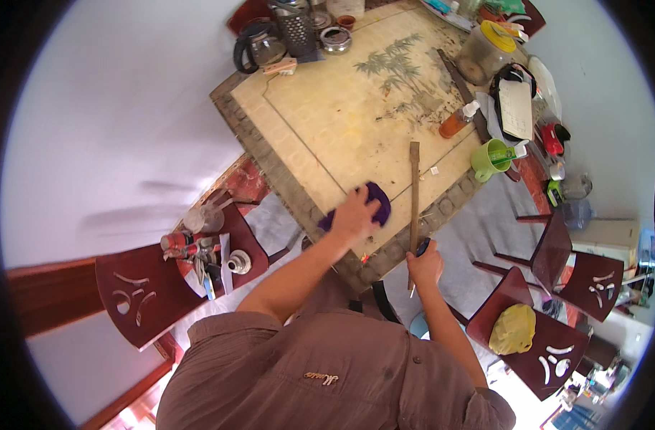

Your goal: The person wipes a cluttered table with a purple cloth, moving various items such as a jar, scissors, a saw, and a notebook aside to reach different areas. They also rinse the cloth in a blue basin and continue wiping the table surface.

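My left hand [354,216] lies over a dark purple cloth [381,198] near the front corner of the table [306,123]; its fingers are slightly spread and a little blurred. Just past the table's front edge, my right hand [428,264] grips the lower part of a long, narrow wooden strip [414,199]. The strip's wider far end reaches over the tabletop. Something small and dark blue [423,246] shows at the right hand's fingers; what it is I cannot tell. A small white piece [434,171] lies right of the strip.
An orange spray bottle [453,124], a green mug [483,161], a handsaw [456,75] and a yellow-lidded jar [483,54] stand or lie along the right side. A glass coffee pot [265,48] sits far left. Chairs [139,295] flank the table, one bearing a yellow bag [513,329].
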`<state>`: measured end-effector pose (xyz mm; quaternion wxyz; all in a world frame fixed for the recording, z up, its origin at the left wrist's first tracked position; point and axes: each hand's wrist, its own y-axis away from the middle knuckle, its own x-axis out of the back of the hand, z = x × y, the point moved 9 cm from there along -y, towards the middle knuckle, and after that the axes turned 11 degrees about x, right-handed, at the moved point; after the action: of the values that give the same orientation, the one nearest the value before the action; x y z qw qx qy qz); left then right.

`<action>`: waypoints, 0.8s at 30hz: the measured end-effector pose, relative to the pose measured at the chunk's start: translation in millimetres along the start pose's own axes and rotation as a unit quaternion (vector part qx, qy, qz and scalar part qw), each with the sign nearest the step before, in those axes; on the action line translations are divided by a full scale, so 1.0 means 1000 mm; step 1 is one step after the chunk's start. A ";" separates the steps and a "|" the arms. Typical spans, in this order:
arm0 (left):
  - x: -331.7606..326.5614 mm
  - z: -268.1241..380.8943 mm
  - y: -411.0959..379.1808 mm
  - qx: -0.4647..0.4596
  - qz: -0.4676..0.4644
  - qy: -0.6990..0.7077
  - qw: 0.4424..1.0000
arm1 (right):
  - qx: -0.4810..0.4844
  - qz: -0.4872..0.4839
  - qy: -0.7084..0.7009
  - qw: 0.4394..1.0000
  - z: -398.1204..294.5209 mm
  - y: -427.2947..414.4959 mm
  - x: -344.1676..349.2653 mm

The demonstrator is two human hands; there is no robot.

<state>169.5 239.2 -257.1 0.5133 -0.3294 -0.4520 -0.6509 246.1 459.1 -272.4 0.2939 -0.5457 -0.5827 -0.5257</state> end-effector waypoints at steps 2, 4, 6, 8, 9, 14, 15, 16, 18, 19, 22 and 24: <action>-0.019 0.027 0.035 -0.035 -0.011 0.076 0.996 | 0.040 0.030 -0.002 0.999 0.005 -0.006 0.007; -0.021 0.044 0.065 -0.065 0.008 0.131 0.989 | 0.096 0.069 -0.052 0.992 0.018 -0.016 0.014; -0.007 0.042 0.065 -0.020 -0.006 0.212 0.977 | 0.161 0.117 -0.140 0.970 0.043 -0.022 0.023; 0.018 -0.005 0.052 0.072 0.014 0.316 0.946 | 0.154 0.072 -0.193 0.966 0.040 -0.017 0.059; 0.044 -0.027 0.042 0.112 0.012 0.351 0.930 | 0.144 0.049 -0.216 0.965 0.042 -0.009 0.076; 0.126 -0.176 -0.026 0.062 0.199 0.191 0.959 | 0.188 0.075 -0.236 0.950 0.067 0.028 0.104; 0.118 -0.190 -0.031 0.142 0.202 0.059 0.967 | 0.169 0.064 -0.245 0.953 0.075 0.038 0.102; 0.111 -0.183 -0.028 0.110 0.245 0.003 0.963 | 0.161 0.070 -0.252 0.952 0.085 0.047 0.096; 0.085 -0.148 -0.010 0.087 0.329 -0.053 0.939 | 0.128 0.075 -0.267 0.952 0.103 0.066 0.085; 0.069 -0.131 0.001 0.084 0.318 -0.006 0.944 | 0.103 0.074 -0.277 0.952 0.110 0.076 0.078; 0.017 -0.051 0.054 -0.034 0.246 0.080 0.965 | 0.101 0.063 -0.275 0.954 0.118 0.101 0.065; -0.003 0.003 0.087 -0.058 0.202 0.097 0.973 | 0.104 0.038 -0.284 0.952 0.106 0.107 0.068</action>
<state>253.9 237.9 -237.2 0.6556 -0.3782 -0.2859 -0.5877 356.0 564.8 -208.0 0.1914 -0.6604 -0.6724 -0.2740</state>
